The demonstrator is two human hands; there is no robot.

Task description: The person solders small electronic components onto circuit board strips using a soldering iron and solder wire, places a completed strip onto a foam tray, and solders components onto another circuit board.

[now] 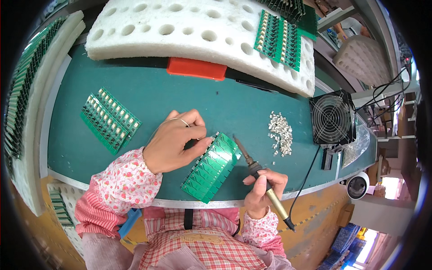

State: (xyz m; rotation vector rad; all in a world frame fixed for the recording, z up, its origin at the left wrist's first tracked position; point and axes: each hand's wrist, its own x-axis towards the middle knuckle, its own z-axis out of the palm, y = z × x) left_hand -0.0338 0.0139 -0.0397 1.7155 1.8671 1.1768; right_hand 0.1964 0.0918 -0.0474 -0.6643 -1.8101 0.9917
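My right hand (265, 189) grips a soldering iron (275, 203), whose dark tip points up and left, just beyond the right edge of a green circuit board (210, 168). The board lies on the mat with its traced side up, and small metal pins stick out along its left edge. My left hand (176, 139) is at the board's upper left corner, its fingers curled and thumb pressed close to the edge. A thin pale strand arcs over its knuckles. Whatever sits between those fingertips is hidden.
Small metal parts (281, 132) lie piled to the right, beside a black fan (333, 118). Populated boards (110, 119) rest at left. White foam (148, 42) with holes spans the back, a red block (196, 69) before it. Another foam rack (33, 112) holds upright boards.
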